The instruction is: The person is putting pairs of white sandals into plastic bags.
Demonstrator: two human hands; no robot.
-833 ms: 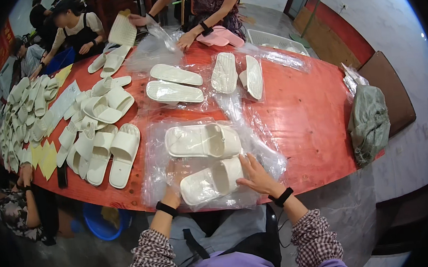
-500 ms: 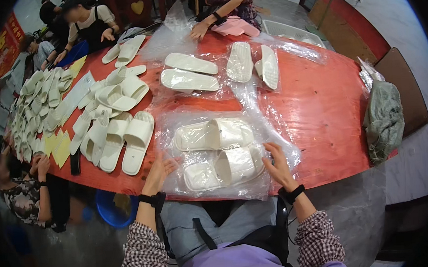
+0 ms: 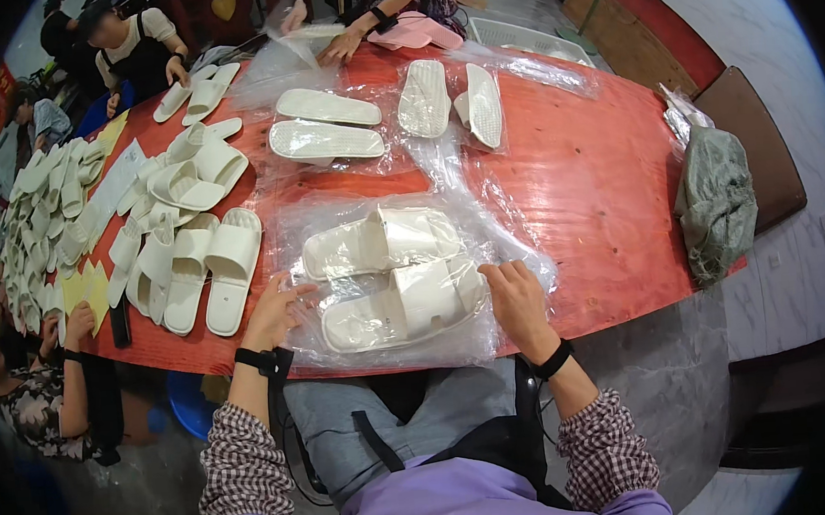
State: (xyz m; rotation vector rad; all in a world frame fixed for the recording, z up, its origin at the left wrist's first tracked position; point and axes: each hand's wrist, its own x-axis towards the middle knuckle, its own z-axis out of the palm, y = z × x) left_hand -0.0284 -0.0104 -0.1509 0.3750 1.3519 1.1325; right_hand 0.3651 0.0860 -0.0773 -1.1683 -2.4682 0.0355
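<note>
A pair of white slide slippers (image 3: 390,273) lies inside a clear plastic bag (image 3: 333,215) on the red table (image 3: 599,187), right in front of me. My left hand (image 3: 277,310) rests on the bag's left edge, fingers spread against the film. My right hand (image 3: 516,298) pinches the film at the bag's right side, beside the nearer slipper's wide strap. Both wrists wear black bands.
Several loose white slippers (image 3: 207,262) lie left of the bag, with more stacked along the far left edge. Bagged slippers (image 3: 327,125) and soles (image 3: 449,102) sit further back. A grey-green bag (image 3: 715,203) rests at the right edge. Other people's hands (image 3: 345,42) work at the far side.
The bagged pair has slid closer to the table's near edge. My left hand has moved out to the bag's left edge, and my right hand now pinches the film on the right.
</note>
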